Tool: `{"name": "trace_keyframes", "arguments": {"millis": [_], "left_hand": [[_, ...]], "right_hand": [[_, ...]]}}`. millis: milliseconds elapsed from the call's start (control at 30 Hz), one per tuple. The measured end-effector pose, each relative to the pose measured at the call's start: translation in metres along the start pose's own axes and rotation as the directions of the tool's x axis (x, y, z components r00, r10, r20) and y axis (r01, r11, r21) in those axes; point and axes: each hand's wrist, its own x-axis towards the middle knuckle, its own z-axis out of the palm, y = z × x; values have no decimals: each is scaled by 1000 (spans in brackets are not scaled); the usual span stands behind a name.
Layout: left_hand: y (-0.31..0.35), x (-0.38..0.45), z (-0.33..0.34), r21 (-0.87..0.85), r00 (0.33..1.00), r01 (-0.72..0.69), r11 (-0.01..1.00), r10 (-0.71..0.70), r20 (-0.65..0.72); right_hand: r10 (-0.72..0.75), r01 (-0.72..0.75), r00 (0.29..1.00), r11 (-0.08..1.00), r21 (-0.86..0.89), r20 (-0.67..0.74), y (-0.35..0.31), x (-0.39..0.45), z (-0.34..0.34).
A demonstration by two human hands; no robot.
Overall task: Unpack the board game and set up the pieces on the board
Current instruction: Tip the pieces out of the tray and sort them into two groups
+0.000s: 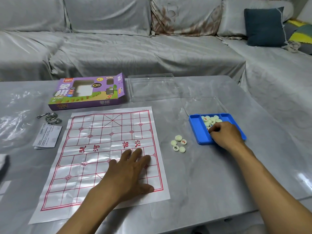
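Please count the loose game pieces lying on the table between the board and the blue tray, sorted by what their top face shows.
Loose pieces beside the paper board, outside the blue tray:
Blank face up: 3
Red character up: 1
Black character up: 1
Total: 5

A grey-draped sofa (152,48) stands behind the table (211,166), a dark blue cushion (264,26) on it; metal wire rings (50,118) (interlinked) lie beside a folded leaflet (47,136).
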Motion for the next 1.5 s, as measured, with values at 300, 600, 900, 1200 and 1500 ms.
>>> {"name": "trace_keyframes", "arguments": {"millis": [300, 600, 900, 1200, 1500], "left_hand": [[1, -2, -1, -4, 1000, -1, 1000, 1, -14], [1, -1, -1, 0, 1000, -5, 1000, 5, -19], [0, -1, -1, 10, 1000, -6, 1000, 6, -14], [1, -1, -1, 11, 1000, -3, 1000, 3, -6], [1, -1, -1, 5, 1000, -4, 1000, 4, 0]], "right_hand": [[-39, 33, 994, 998, -61, -104, 11, 2, 6], [-340, 333, 940, 922, 198, 2, -50, -40, -1], [-283, 278, 959, 952, 129, 20, -42, -26, 5], [30, -30, 995, 1000, 7, 95, 13, -3, -14], [47, -48, 994, 999, 9, 97, 16, 3, -11]]}}
